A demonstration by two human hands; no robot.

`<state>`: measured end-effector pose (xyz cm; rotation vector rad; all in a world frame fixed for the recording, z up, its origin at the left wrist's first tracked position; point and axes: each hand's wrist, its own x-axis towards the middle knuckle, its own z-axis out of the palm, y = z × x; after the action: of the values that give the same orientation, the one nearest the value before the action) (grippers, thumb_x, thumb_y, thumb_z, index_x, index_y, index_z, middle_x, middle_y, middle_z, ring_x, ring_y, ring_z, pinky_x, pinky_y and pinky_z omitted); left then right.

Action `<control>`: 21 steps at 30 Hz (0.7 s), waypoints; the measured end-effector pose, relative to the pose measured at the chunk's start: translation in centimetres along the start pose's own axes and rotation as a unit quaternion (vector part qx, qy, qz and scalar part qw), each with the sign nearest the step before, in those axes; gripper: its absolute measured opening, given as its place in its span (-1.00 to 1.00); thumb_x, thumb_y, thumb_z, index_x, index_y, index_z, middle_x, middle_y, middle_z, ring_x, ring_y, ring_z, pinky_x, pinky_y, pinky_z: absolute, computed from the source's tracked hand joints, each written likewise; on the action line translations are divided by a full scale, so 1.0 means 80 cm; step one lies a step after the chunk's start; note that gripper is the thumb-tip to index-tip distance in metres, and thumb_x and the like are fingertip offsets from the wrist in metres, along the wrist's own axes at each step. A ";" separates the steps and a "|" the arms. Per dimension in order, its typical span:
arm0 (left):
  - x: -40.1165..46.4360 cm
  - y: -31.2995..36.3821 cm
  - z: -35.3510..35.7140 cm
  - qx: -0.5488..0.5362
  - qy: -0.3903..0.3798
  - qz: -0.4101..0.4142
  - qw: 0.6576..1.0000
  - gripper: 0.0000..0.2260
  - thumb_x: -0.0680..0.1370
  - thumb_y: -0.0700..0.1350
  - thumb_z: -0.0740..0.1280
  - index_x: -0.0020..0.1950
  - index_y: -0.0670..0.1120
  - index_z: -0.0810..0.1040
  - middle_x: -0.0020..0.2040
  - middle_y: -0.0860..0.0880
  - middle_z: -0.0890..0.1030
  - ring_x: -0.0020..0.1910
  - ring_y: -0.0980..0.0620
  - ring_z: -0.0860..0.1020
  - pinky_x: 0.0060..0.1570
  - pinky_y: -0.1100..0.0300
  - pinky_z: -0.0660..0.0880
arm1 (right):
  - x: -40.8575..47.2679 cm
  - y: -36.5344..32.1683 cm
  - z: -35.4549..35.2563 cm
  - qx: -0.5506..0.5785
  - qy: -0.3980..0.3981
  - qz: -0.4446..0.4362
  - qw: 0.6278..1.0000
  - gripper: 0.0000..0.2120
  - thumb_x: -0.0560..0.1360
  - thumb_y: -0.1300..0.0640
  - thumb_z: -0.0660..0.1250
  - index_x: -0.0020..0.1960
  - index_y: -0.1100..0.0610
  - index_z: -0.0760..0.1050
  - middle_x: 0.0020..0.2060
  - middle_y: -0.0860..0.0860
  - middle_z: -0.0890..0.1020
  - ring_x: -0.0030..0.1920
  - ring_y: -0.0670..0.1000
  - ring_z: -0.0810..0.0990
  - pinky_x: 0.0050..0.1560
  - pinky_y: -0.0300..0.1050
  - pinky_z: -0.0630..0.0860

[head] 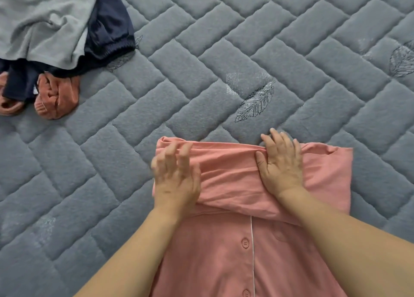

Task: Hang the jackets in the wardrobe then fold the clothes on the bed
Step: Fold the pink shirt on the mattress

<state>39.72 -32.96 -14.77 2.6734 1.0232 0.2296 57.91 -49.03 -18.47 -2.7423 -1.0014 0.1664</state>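
A pink button-front shirt (233,252) lies on the bed in front of me, buttons and white piping facing up. Its far part is folded over into a band across the top. My left hand (177,178) rests on the left end of that band with fingers spread and slightly blurred. My right hand (280,160) presses flat on the band's right side, fingers straight and reaching past the far edge. A pink flap sticks out to the right of my right hand.
The bed has a grey quilted cover (224,57) with stitched leaf motifs. At the far left lies a pile of clothes: a light grey garment (44,21), a navy garment (107,28) and a rust-coloured item (56,97).
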 end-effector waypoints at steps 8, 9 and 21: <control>0.015 -0.024 0.056 0.067 -0.313 0.002 0.947 -0.16 0.31 0.59 -0.19 0.32 0.27 -0.64 0.32 0.19 -0.67 0.39 0.06 -0.60 0.31 -0.12 -0.58 | 0.017 0.014 0.022 -0.007 -0.004 -0.014 1.000 -0.48 0.53 -0.10 0.05 0.40 0.07 0.43 0.44 0.10 0.39 0.45 0.18 0.31 0.46 0.16 0.09; 0.016 -0.025 0.055 0.068 -0.325 0.002 0.943 -0.12 0.28 0.61 -0.17 0.31 0.27 -0.65 0.31 0.19 -0.68 0.38 0.06 -0.61 0.31 -0.14 -0.58 | 0.017 0.013 0.020 -0.004 -0.005 -0.015 1.000 -0.48 0.53 -0.10 0.06 0.39 0.07 0.44 0.44 0.10 0.39 0.45 0.19 0.32 0.46 0.17 0.10; 0.016 -0.023 0.060 0.093 -0.303 0.009 0.948 0.01 0.15 0.70 -0.19 0.34 0.26 -0.64 0.37 0.16 -0.63 0.42 0.03 -0.57 0.34 -0.18 -0.53 | 0.016 0.017 0.024 0.019 0.006 -0.019 1.000 -0.48 0.53 -0.10 0.06 0.39 0.07 0.45 0.43 0.11 0.40 0.46 0.17 0.31 0.45 0.18 0.12</control>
<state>40.65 -31.73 -19.79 2.6305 0.8426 -0.6803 59.41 -48.87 -20.73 -2.6855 -1.0356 0.1592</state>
